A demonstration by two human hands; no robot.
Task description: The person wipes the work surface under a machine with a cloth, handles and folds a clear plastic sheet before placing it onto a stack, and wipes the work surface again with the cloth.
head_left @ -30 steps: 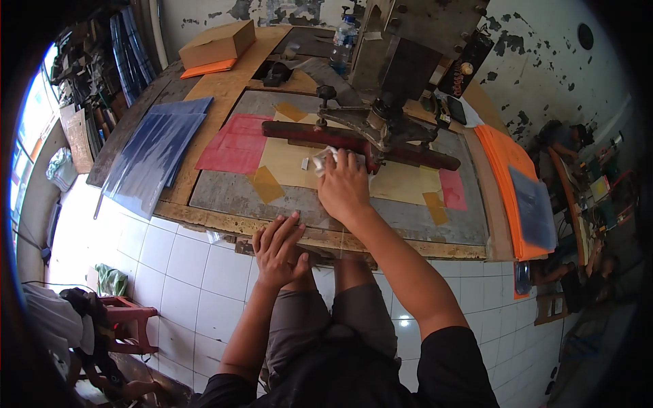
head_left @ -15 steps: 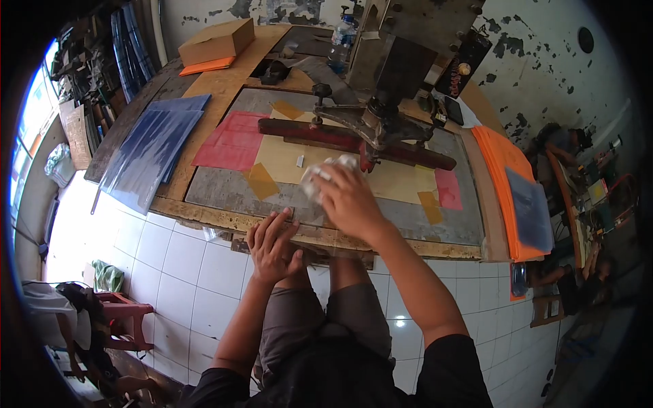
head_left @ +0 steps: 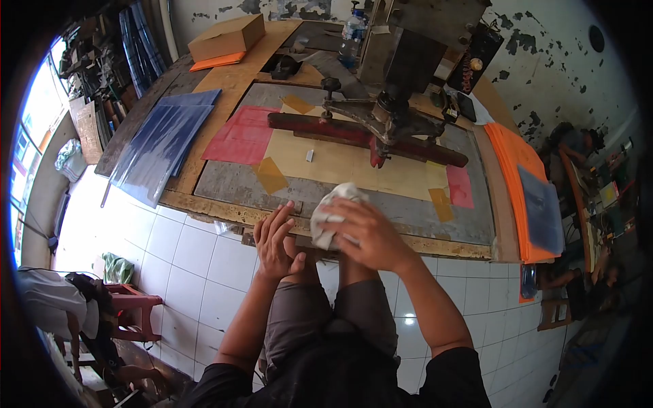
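My right hand (head_left: 367, 234) grips a crumpled whitish cloth (head_left: 335, 212) over the table's front edge. Just left of it, my left hand (head_left: 275, 246) rests at the wooden edge (head_left: 224, 213) with its fingers apart and nothing in it. Beyond both hands, a cream sheet (head_left: 354, 166) lies on the grey plate (head_left: 235, 182), with a red-pink sheet (head_left: 243, 136) at its left and a smaller pink piece (head_left: 460, 185) at its right. A small white piece (head_left: 309, 156) lies on the cream sheet. Above it stands a press with a dark red bar (head_left: 320, 128).
Clear blue-tinted plastic sheets (head_left: 160, 139) lie at the left. Orange sheets (head_left: 507, 156) are stacked at the right. A cardboard box (head_left: 226, 37) and a bottle (head_left: 352, 34) stand at the back. Other people are at the far right and lower left, near a red stool (head_left: 136, 313).
My right hand has drawn back from the cream sheet to the front edge, bringing the cloth with it. My left hand has stayed at the edge. The view has shifted slightly.
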